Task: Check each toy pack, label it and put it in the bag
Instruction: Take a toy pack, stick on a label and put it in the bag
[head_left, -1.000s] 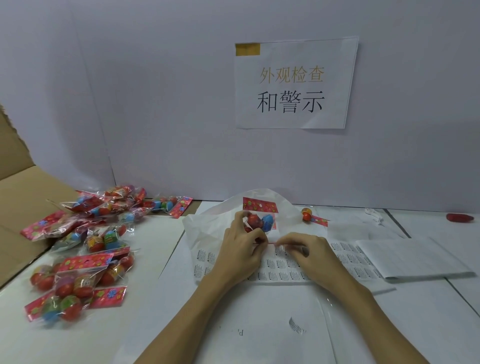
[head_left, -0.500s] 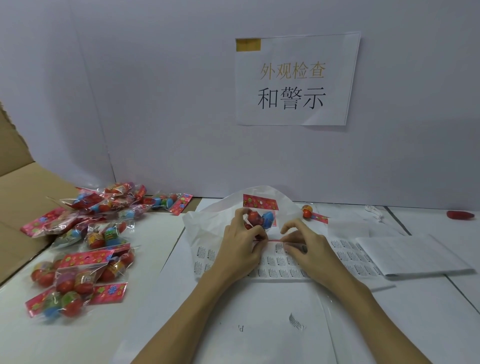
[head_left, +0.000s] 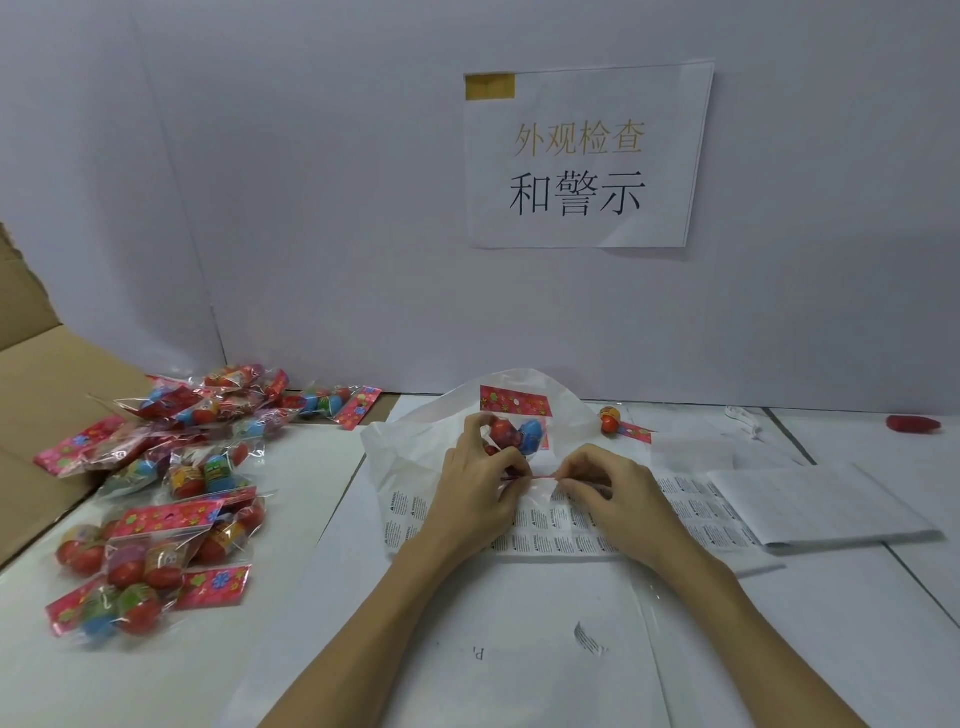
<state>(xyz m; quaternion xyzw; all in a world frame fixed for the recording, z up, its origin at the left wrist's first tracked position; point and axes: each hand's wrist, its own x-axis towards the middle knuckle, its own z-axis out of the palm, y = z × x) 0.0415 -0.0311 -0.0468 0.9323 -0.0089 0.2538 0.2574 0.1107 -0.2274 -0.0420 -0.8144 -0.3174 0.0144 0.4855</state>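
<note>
Pinching toy pack (head_left: 511, 434) over label sheet (head_left: 566, 530) with left hand (head_left: 480, 483) and right hand (head_left: 610, 493); still early, your big pile (head_left: 171, 483) left of sheet unlabelled, unbagged.

There is one view only — a wide-angle camera worn on the person's head, so no second view shares any of the scene. It looks forward and down over a white table (head_left: 519, 649) toward a pale back wall (head_left: 311, 208), which it faces nearly square on; a paper sign (head_left: 587, 156) hangs a little right of centre in the upper half. Both forearms enter from the bottom edge and meet near the middle, the left hand (head_left: 478, 493) and right hand (head_left: 618, 493) close below the lens. The wide lens bends straight lines at the edges — a cardboard flap (head_left: 31, 395) leans in at far left.
</note>
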